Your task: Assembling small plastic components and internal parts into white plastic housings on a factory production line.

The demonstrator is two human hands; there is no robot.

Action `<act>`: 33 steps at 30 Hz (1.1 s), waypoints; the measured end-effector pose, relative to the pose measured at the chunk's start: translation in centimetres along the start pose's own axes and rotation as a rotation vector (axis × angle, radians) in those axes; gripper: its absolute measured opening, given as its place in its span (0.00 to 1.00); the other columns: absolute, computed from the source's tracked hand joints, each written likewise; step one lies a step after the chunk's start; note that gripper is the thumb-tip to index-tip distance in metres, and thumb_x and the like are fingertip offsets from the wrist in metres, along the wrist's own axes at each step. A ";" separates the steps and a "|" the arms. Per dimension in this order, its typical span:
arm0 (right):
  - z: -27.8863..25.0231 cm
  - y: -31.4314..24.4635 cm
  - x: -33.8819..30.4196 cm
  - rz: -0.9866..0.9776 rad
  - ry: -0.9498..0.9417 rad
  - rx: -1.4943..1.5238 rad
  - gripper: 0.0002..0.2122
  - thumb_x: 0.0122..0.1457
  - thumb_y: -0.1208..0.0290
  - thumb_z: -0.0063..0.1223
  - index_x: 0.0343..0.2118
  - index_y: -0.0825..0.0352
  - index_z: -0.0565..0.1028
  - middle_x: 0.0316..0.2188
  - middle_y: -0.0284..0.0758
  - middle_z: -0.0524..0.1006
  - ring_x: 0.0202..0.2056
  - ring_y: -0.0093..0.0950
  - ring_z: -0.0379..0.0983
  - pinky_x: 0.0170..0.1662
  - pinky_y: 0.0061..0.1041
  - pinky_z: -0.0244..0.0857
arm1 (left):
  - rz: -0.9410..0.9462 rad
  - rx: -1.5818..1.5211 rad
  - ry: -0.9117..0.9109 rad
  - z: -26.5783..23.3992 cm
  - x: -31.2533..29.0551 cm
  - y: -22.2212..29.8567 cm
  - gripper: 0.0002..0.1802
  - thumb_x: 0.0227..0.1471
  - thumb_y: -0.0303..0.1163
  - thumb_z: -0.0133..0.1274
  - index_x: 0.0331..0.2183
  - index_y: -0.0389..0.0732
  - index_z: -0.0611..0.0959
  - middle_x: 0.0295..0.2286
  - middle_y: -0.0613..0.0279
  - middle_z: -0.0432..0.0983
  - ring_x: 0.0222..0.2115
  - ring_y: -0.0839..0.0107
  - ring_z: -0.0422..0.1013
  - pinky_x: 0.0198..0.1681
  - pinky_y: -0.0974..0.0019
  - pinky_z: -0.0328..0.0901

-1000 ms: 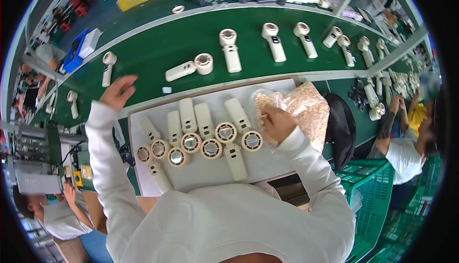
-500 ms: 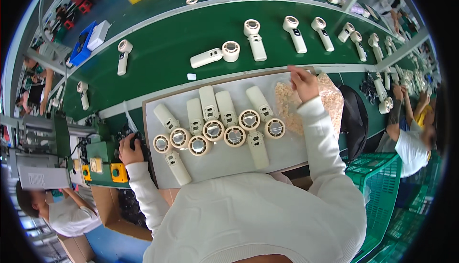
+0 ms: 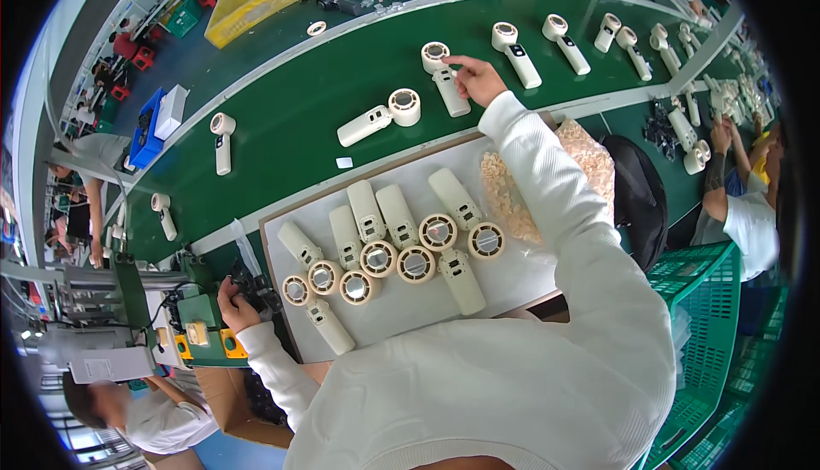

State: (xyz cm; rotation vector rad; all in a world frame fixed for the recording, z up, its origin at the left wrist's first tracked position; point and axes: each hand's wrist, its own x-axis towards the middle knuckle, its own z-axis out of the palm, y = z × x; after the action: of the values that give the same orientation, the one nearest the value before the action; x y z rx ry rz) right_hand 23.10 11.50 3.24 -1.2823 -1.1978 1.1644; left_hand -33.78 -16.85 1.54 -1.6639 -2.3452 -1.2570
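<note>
My right hand (image 3: pixel 478 79) is stretched over the green conveyor belt, index finger extended and the others loosely bent. Its fingertip is at the round head of a cream handheld fan (image 3: pixel 450 94); I cannot tell whether they touch. My left hand (image 3: pixel 237 308) is curled at a pile of small black parts (image 3: pixel 258 289), left of the grey work board (image 3: pixel 401 312); what its fingers hold is hidden. Several cream handheld fans (image 3: pixel 461 282) lie on that board, round heads clustered in the middle. Another fan (image 3: pixel 376 120) lies on the belt, left of my right hand.
A clear bag of small beige pieces (image 3: pixel 510 201) lies at the board's right, beside a black bag (image 3: pixel 636 201). A green crate (image 3: pixel 696 333) stands at lower right. A press with yellow button boxes (image 3: pixel 232 343) is at left. Co-workers sit on both sides.
My right hand has moved from above the bag of beige pieces, forward and left, to a fan on the belt. My left hand stays by the black parts. The whole view has shifted slightly.
</note>
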 end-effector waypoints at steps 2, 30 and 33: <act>-0.4 0.9 0.4 -0.030 0.000 -0.027 0.09 0.58 0.79 0.41 0.35 0.65 0.75 0.21 0.30 0.71 0.21 0.19 0.65 0.24 0.19 0.64 | 0.000 0.082 -0.029 -0.7 0.7 0.2 0.22 0.44 0.16 0.42 0.42 0.38 0.79 0.34 0.57 0.76 0.30 0.64 0.71 0.38 0.67 0.66; 0.6 3.9 2.0 -0.186 0.568 -0.557 0.06 0.52 0.70 0.48 0.34 0.60 0.72 0.35 0.36 0.69 0.36 0.33 0.67 0.44 0.30 0.63 | 0.360 -0.704 -0.607 32.8 16.0 32.3 0.16 0.47 0.16 0.48 0.40 0.37 0.79 0.31 0.60 0.78 0.29 0.72 0.73 0.37 0.74 0.67; 0.2 4.2 2.2 -0.111 0.582 -0.449 0.06 0.52 0.70 0.48 0.34 0.60 0.72 0.34 0.36 0.69 0.36 0.33 0.67 0.44 0.30 0.63 | 0.344 -0.528 -0.537 36.6 17.3 28.5 0.15 0.46 0.16 0.49 0.38 0.37 0.80 0.29 0.61 0.78 0.28 0.72 0.72 0.36 0.74 0.66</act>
State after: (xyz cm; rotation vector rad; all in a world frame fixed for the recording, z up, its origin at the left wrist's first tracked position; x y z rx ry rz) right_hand 23.17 13.58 -0.98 -1.7118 -1.0921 0.3891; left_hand -3.25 22.12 1.12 -2.7230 -1.8767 -1.5980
